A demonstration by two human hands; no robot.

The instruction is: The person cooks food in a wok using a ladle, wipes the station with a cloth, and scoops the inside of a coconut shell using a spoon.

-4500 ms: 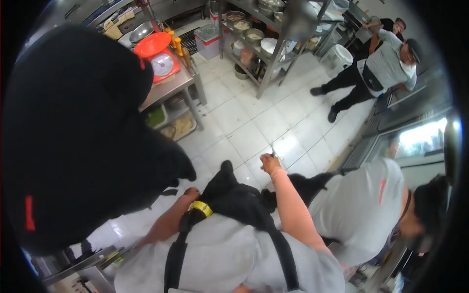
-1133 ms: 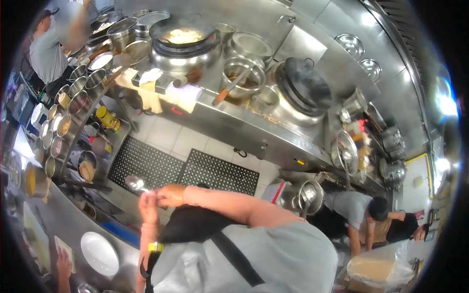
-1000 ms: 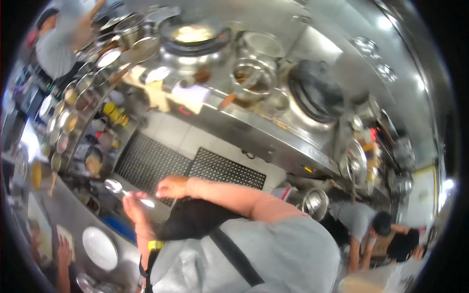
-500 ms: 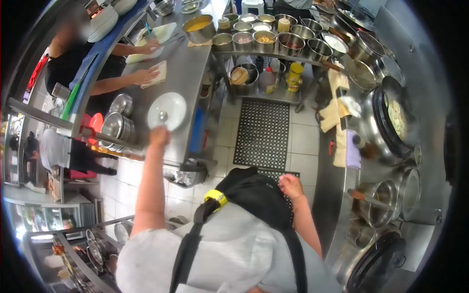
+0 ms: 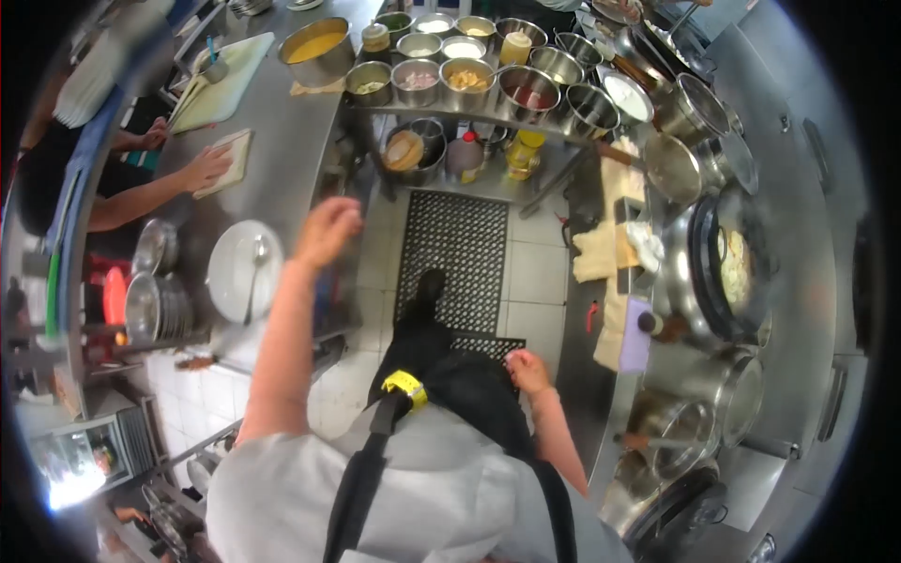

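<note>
My left hand [image 5: 328,232] is in the air by the edge of the steel counter [image 5: 314,131], its fingers loosely bent and apart, slightly blurred, with nothing in them. To its left, a white plate [image 5: 223,272] lies on the counter with a metal spoon [image 5: 256,272] resting in it. My right hand [image 5: 528,371] hangs low beside my dark apron [image 5: 460,385]. Its fingers are curled in, and I see nothing held there. Left of the plate are stacked metal bowls [image 5: 155,305].
Across the counter, a co-worker's hand [image 5: 208,169] rests on a folded cloth [image 5: 225,164]. Several metal food containers [image 5: 466,84] stand ahead above a low shelf. A perforated black mat [image 5: 455,244] covers the floor. At right are a large lidded pot [image 5: 690,267] and cloths [image 5: 610,253].
My left hand has let go of the spoon, leaving it in the plate, and moved off to the right. My view has shifted right and I have stepped forward; one foot now shows on the mat.
</note>
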